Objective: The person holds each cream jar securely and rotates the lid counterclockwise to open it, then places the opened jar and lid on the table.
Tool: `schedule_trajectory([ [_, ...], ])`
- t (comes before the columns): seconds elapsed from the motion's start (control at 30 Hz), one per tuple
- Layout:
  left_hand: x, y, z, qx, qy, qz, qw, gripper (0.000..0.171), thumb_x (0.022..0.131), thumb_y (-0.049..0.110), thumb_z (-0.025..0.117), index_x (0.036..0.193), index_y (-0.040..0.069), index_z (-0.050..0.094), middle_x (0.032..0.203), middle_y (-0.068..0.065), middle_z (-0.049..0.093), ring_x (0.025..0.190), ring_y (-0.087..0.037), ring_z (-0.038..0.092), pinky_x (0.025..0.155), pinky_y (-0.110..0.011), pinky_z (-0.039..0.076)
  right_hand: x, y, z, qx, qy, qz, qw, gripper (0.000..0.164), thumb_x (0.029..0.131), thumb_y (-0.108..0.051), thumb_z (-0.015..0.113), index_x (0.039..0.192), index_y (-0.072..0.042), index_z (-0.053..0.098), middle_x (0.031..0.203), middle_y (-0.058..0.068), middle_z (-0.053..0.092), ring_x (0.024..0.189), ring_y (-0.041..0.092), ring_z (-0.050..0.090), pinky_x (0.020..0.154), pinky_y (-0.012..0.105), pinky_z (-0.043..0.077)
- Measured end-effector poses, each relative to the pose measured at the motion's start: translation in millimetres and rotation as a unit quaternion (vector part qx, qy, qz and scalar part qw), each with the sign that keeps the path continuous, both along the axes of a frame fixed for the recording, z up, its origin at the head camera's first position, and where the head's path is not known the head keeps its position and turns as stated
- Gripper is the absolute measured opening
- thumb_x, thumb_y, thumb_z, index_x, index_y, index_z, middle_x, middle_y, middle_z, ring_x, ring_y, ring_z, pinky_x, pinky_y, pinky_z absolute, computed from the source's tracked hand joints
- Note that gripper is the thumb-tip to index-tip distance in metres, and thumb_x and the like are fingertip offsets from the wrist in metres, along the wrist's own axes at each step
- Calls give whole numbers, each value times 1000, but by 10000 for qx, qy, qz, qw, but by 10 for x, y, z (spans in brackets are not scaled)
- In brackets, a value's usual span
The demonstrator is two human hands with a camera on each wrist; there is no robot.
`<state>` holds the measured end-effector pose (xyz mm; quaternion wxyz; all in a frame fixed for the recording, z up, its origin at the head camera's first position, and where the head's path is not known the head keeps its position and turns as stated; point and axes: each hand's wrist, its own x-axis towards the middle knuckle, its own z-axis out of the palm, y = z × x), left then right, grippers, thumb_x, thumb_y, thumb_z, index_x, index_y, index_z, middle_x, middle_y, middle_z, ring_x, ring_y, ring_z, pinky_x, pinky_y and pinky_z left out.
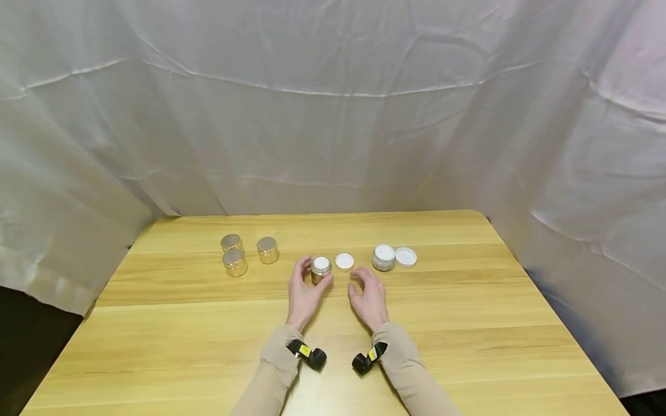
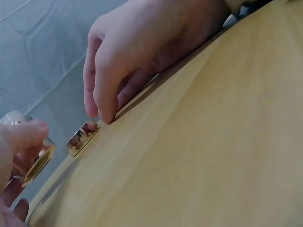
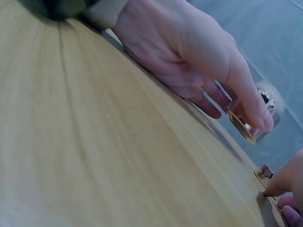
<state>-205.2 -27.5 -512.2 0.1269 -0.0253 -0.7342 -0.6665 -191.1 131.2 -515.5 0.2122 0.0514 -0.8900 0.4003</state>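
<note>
My left hand (image 1: pixel 303 296) holds a small gold-and-clear cosmetic jar (image 1: pixel 321 270) between thumb and fingers. White shows across its uncovered top. Both wrist views show this jar (image 3: pixel 265 111) raised off the table, its gold base visible. Just right of it, a jar lid (image 1: pixel 344 262) lies with its white inside up; in the left wrist view its gold rim (image 2: pixel 83 138) shows. My right hand (image 1: pixel 369 297) has bent, loose fingers, their tips low by the lid's near right edge. Whether they touch the lid cannot be told.
Right of my hands stands another uncovered jar (image 1: pixel 384 259), with an upturned white lid (image 1: pixel 406 257) against its side. Three gold-capped jars (image 1: pixel 267 251) stand at the left. The wooden table (image 1: pixel 468 346) meets a grey curtain (image 1: pixel 333 144) behind.
</note>
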Motion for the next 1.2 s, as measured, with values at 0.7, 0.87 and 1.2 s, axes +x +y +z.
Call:
schedule_trajectory([
  [0.7,-216,102,-5,-1051,-133,486,9932,76,80,12,84,145,8,44,135,-15,66,128,-33,61,117,-50,41,-12,-6,-7,73,123,76,9999,17,81,1,67,95,-1,74,109,16,72,107,34,67,99,49,53],
  [0.87,-225,114,13,-1162,-217,537,9915,76,81,13,83,146,9,43,136,-14,65,129,-33,60,117,-50,41,-5,1,-13,232,80,284,9993,20,81,1,68,99,-2,75,113,15,73,113,34,66,105,50,51],
  [1.2,-244,155,11,-1420,-174,695,9873,74,82,13,82,146,8,44,137,-14,65,127,-34,62,111,-53,44,-7,7,-3,357,-135,529,9979,22,84,-2,66,105,-1,75,123,15,72,127,36,60,114,52,44],
])
